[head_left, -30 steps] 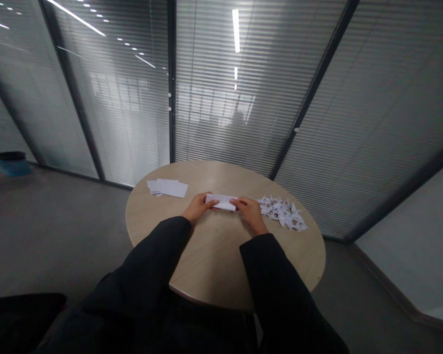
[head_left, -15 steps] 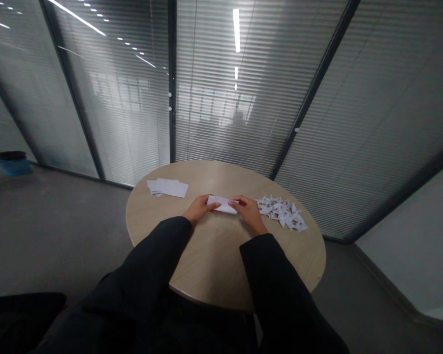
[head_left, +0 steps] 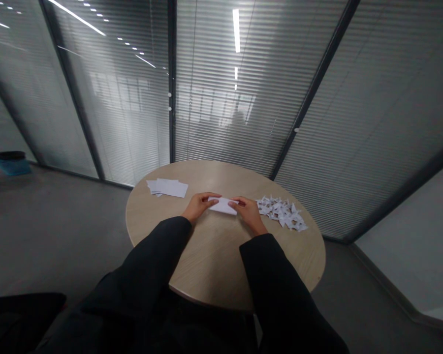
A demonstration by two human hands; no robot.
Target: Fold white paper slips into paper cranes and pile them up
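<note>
Between my two hands is a small white sheet of paper (head_left: 223, 206), held by its left and right ends above the table's middle. My left hand (head_left: 199, 205) grips the left end, thumb on top and fingers behind the far edge. At the other end my right hand (head_left: 248, 210) pinches the paper, its thumb also on top. Whether the paper is folded I cannot tell for sure. Just right of my right hand lies a heap of folded white paper pieces (head_left: 282, 212) with pointed tips. A few loose white paper sheets (head_left: 170, 187) overlap at the left.
The round wooden table (head_left: 214, 268) stands close to a glass partition with blinds (head_left: 225, 137). A blue bin (head_left: 10, 163) stands on the floor far left. Something dark (head_left: 22, 314) sits at the lower left, beside my sleeve.
The fingers of my left hand have shifted slightly along the paper's far edge. The paper's near edge looks a little lower and flatter. My right hand is almost unmoved.
</note>
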